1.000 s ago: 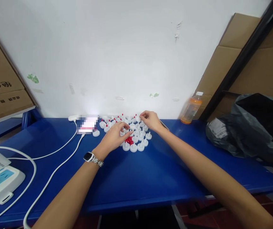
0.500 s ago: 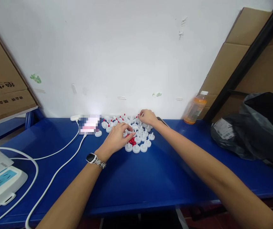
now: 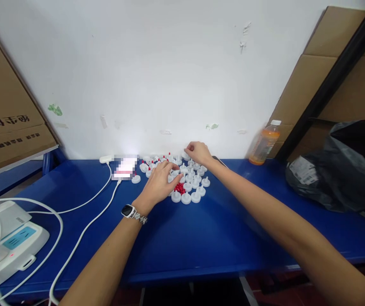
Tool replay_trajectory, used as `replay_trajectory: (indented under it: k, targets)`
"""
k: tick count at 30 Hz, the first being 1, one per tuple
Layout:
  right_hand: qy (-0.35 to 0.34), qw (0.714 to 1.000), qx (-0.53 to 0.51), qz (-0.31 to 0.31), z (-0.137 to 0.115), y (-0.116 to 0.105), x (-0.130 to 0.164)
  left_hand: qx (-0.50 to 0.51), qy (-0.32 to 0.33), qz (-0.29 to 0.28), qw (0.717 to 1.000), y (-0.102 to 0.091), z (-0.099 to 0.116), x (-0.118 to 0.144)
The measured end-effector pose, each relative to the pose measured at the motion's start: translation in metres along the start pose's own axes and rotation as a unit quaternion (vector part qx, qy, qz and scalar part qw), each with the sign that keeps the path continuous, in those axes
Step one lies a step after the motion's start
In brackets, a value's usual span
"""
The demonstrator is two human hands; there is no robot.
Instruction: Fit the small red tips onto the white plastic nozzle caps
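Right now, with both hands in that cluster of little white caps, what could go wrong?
The left hand lies over the small red pieces; a sweep could scatter them among the white caps. The right hand works close to the wall, where caps might get knocked. The white cable could snag the left forearm.

Blue table (image 3: 201, 242), white caps (image 3: 190, 187), red bits (image 3: 179, 187), orange bottle (image 3: 264, 143), white cables (image 3: 83, 231), black bag (image 3: 338, 174)

Both my arms stretched fwd; left hand (image 3: 158, 185) flat, palm down, watch on wrist; right hand (image 3: 198, 153) curled, fingertips pinched.
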State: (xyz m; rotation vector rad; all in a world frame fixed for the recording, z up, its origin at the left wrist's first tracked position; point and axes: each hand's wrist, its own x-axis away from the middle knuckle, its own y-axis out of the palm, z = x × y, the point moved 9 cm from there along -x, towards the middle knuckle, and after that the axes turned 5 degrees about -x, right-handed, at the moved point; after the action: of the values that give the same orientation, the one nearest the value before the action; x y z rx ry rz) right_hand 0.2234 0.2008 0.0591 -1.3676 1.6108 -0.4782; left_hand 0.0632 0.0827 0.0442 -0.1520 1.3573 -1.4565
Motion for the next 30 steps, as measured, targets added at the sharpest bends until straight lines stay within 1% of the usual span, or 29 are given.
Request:
replay_trajectory:
  k: [2, 4, 6, 8, 9, 11, 13, 15, 17, 20, 22, 23, 24, 26, 30]
  targets:
    - [0.01, 0.99, -0.139, 0.02, -0.004, -0.013, 0.019, 0.003, 0.003, 0.032, 0.999, -0.005, 0.003, 0.002]
    - [0.014, 0.963, -0.27, 0.008, -0.011, -0.015, 0.044, 0.015, 0.003, 0.054, 0.998, -0.009, 0.006, 0.003]
    - [0.011, 0.933, -0.36, -0.008, -0.02, -0.012, 0.07, 0.034, 0.006, 0.053, 0.998, -0.008, 0.012, 0.003]
    - [0.014, 0.906, -0.422, -0.016, -0.026, -0.007, 0.091, 0.062, 0.016, 0.034, 0.997, -0.004, 0.019, 0.002]
    - [0.011, 0.9, -0.435, -0.015, -0.029, -0.005, 0.099, 0.077, 0.02, 0.024, 0.997, -0.003, 0.022, 0.001]
    - [-0.004, 0.904, -0.428, -0.01, -0.033, -0.002, 0.109, 0.102, 0.023, 0.019, 0.994, -0.002, 0.025, 0.0]
    - [-0.024, 0.911, -0.411, -0.006, -0.036, 0.001, 0.113, 0.117, 0.024, 0.025, 0.992, -0.004, 0.026, 0.0]
    - [-0.031, 0.906, -0.422, -0.011, -0.037, 0.005, 0.114, 0.124, 0.029, 0.029, 0.991, -0.005, 0.028, 0.001]
    - [-0.015, 0.889, -0.457, -0.024, -0.036, 0.01, 0.114, 0.129, 0.041, 0.027, 0.99, -0.005, 0.031, 0.001]
    - [0.031, 0.851, -0.521, -0.056, -0.036, 0.016, 0.116, 0.132, 0.063, 0.025, 0.989, -0.006, 0.036, 0.002]
    - [0.038, 0.827, -0.555, -0.077, -0.042, 0.016, 0.118, 0.131, 0.072, 0.03, 0.988, -0.01, 0.038, 0.002]
    - [0.034, 0.82, -0.565, -0.082, -0.046, 0.015, 0.12, 0.128, 0.074, 0.034, 0.988, -0.012, 0.038, 0.001]
    - [0.029, 0.818, -0.569, -0.081, -0.049, 0.014, 0.121, 0.125, 0.074, 0.034, 0.989, -0.014, 0.037, 0.001]
    - [0.021, 0.823, -0.564, -0.062, -0.052, 0.009, 0.123, 0.116, 0.075, 0.031, 0.99, -0.017, 0.035, 0.001]
    - [-0.009, 0.85, -0.525, -0.034, -0.055, 0.004, 0.126, 0.089, 0.077, 0.036, 0.992, -0.024, 0.03, 0.001]
